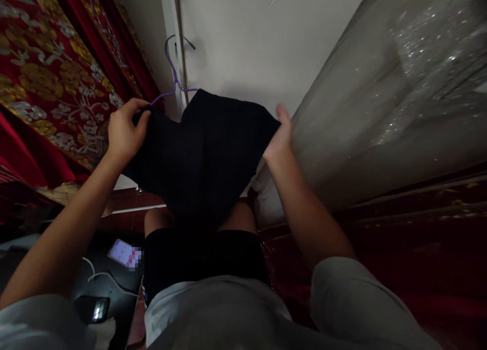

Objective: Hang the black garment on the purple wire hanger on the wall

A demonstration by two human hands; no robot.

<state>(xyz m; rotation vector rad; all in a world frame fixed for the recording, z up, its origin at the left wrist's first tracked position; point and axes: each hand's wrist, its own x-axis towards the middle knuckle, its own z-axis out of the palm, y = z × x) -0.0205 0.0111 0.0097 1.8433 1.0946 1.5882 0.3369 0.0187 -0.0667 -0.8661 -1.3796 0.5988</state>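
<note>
A black garment [213, 147], whose exact kind I cannot make out, hangs on a purple wire hanger [175, 81] in front of me. My left hand [127, 129] pinches its upper left edge between thumb and fingers, beside the hanger's left arm. At the right, my right hand [279, 137] holds the garment's side edge out, thumb raised and slightly blurred, the other fingers hidden behind the cloth. The hanger's hook is at the edge of a pale upright panel [251, 40]. The lower part of the garment falls in front of my legs.
Red curtains with gold and silver flowers [57, 76] hang at the left. A large plastic-wrapped object [380, 101] stands close on the right. Low at the left, a lit phone [124, 252], a white cable [114, 284] and a dark shiny device [93, 308] lie on a black surface.
</note>
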